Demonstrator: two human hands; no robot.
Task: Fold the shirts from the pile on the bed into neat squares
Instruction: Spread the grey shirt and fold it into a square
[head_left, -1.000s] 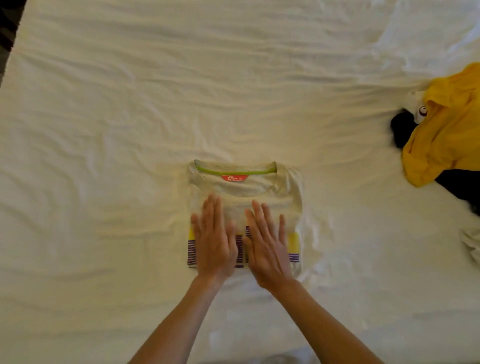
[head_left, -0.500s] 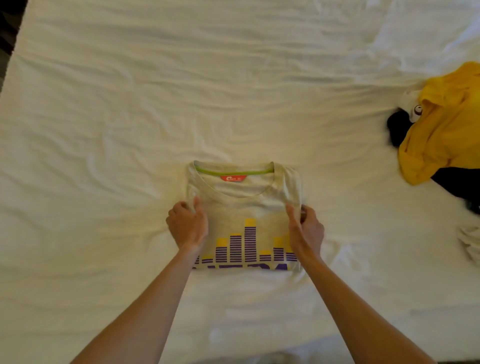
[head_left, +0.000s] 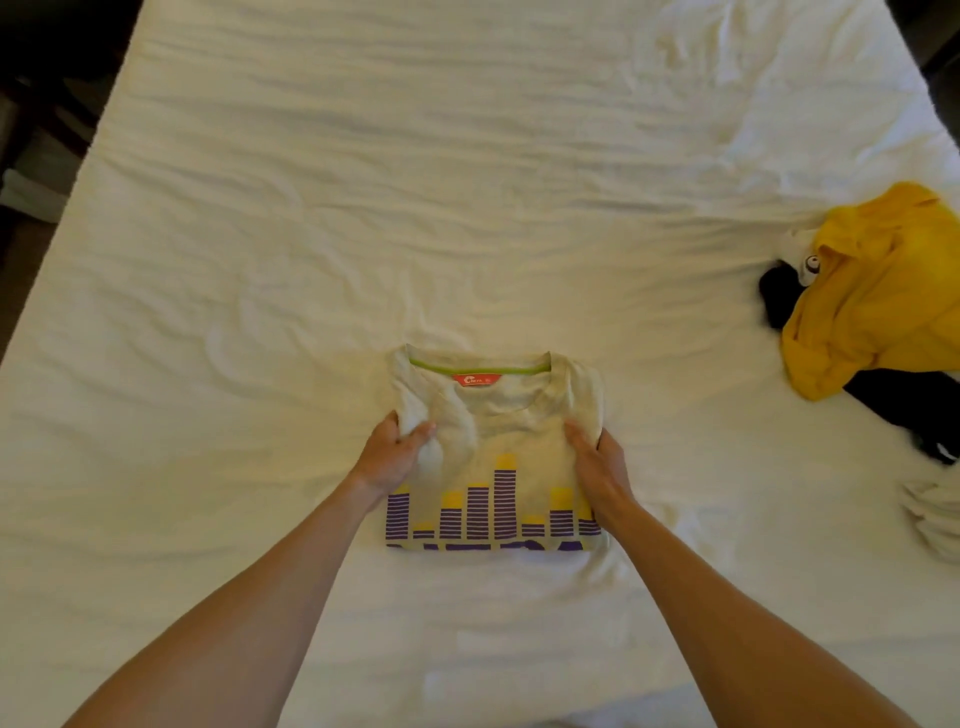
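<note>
Left hand (head_left: 392, 454): grip closed on the left edge of the folded shirt (head_left: 498, 441), thumb on top, a bunch of cloth pinched between thumb and fingers. Right hand (head_left: 597, 465): grip closed on the right edge, thumb over the top layer, fingers tucked under and hidden. Both hands sit at mid-height of the garment, level with each other.

The shirt lies near the middle of the bed (head_left: 363, 208), close to the person, collar away, already a compact rectangle with the purple and yellow bar print (head_left: 493, 509) facing up. The remaining pile (head_left: 878, 291), a yellow garment over dark ones, lies well apart at the right edge of the bed. A white cloth (head_left: 932, 514) lies at the right edge, nearer the person.

Risks, as judged: the left grip has gathered cloth rather than taken a flat edge, so lifting from here could drag the inner layers and open the side folds. Uneven lift between the two hands would skew the square. The rumpled sheet could catch the lower hem.

Change against the picture half a second back: the hands hold the same two edges, but the left now bunches more cloth and a diagonal crease runs from it towards the collar. A second back, both palms lay flat on the print, pressing.
</note>
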